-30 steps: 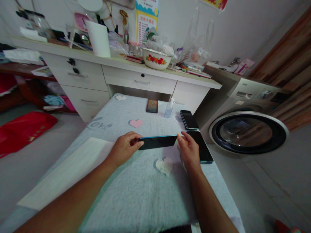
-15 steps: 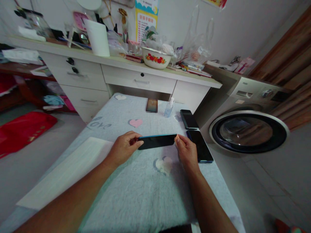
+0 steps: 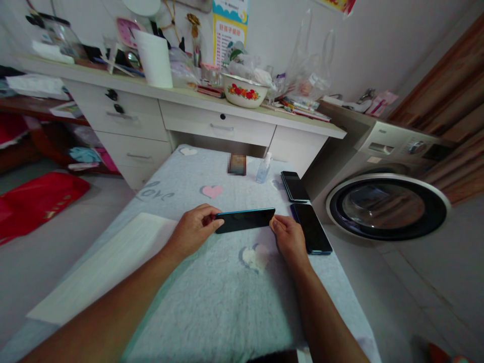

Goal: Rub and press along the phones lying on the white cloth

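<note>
My left hand (image 3: 194,227) grips the left end of a black smartphone (image 3: 245,221), thumb across its dark screen. The phone is held sideways above the cloth-covered table and has a blue edge. At its lower right corner is my right hand (image 3: 289,237), its fingers pinched together. A small orange patch shows at those fingertips; I cannot tell whether it is a thing or skin. Right of this hand lies a larger black device (image 3: 312,229), with another dark phone (image 3: 295,186) behind it. A clear spray bottle (image 3: 262,170) stands farther back.
A pale flat strip (image 3: 106,267) lies on the table's left side. Near the far edge is a small blurred brown item (image 3: 237,164). Beyond stands a drawer desk (image 3: 223,123) bearing a flowered bowl (image 3: 245,92). A washing machine (image 3: 378,146) is to the right.
My right fingers have slid from the phone's upper right corner down its right end, uncovering that corner. The left hand and the phone have hardly moved.
</note>
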{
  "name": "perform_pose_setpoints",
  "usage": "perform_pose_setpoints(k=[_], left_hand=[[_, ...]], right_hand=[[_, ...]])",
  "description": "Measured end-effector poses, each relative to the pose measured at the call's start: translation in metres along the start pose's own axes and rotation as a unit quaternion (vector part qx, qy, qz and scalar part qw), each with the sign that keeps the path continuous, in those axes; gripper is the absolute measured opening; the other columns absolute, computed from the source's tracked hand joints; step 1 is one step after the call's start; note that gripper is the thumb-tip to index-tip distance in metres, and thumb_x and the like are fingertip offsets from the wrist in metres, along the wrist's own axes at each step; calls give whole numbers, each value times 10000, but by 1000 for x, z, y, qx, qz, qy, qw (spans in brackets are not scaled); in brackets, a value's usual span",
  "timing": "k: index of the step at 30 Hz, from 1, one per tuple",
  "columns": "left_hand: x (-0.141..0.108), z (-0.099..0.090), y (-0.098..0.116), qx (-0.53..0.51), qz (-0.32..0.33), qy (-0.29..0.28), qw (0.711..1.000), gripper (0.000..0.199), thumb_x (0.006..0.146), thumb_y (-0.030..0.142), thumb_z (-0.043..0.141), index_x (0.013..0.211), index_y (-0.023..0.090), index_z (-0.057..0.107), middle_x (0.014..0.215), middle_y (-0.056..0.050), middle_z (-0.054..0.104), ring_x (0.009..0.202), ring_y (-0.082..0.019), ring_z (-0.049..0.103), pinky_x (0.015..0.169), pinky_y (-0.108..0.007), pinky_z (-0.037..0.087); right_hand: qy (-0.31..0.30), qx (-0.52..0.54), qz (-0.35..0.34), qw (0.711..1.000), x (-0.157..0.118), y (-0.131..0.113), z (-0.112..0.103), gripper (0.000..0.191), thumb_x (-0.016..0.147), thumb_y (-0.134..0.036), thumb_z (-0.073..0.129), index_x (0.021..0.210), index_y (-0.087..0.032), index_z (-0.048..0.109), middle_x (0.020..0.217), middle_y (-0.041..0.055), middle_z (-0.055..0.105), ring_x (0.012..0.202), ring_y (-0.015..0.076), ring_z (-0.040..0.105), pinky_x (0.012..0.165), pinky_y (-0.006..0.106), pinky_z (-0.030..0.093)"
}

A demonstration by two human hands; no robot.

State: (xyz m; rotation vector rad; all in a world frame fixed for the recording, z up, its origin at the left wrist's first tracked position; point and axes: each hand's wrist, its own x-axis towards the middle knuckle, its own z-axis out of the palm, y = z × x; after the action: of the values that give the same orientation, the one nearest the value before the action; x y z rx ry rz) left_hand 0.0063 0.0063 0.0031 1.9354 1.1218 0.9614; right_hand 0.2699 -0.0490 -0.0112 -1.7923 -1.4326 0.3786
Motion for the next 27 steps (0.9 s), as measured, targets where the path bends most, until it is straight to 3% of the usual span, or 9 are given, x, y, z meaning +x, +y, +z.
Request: perform_pose_setpoints(k=[6, 12, 19, 27], left_hand=[[1, 0, 0, 12, 6, -2, 1000, 137, 806, 309, 604, 843, 188, 655, 737, 14, 556, 667, -128, 544, 613, -249, 423], [0, -1, 0, 13, 14, -5, 1000, 133, 811, 302, 604, 860, 192, 661, 737, 18, 553, 660, -125, 543, 613, -248, 418], [-1, 0, 2, 14, 18, -8, 1000, 123, 812, 295, 599, 852, 194, 658, 729, 21, 548, 646, -121, 540, 601, -241, 413], [0, -1, 1, 15, 18, -6, 1000, 121, 808, 290, 593, 846, 194, 656, 732, 18, 556, 655, -124, 542, 603, -238, 416]], right_hand=[[38, 149, 34, 988, 0, 4, 5, 373, 819, -425, 570, 1047, -152, 681, 998, 107, 699, 911, 233, 641, 815, 361, 498], [84, 160, 19, 983, -1, -7, 1, 333, 823, -400, 574, 1029, -155, 665, 961, 91, 690, 879, 212, 637, 805, 348, 493], [61, 94, 19, 994, 1, -2, 1, 326, 804, -371, 554, 983, -147, 707, 984, 107, 696, 913, 235, 635, 843, 365, 475], [11, -95, -22, 995, 0, 1, 4, 317, 811, -245, 467, 962, -151, 729, 939, 108, 684, 879, 224, 612, 807, 315, 440]])
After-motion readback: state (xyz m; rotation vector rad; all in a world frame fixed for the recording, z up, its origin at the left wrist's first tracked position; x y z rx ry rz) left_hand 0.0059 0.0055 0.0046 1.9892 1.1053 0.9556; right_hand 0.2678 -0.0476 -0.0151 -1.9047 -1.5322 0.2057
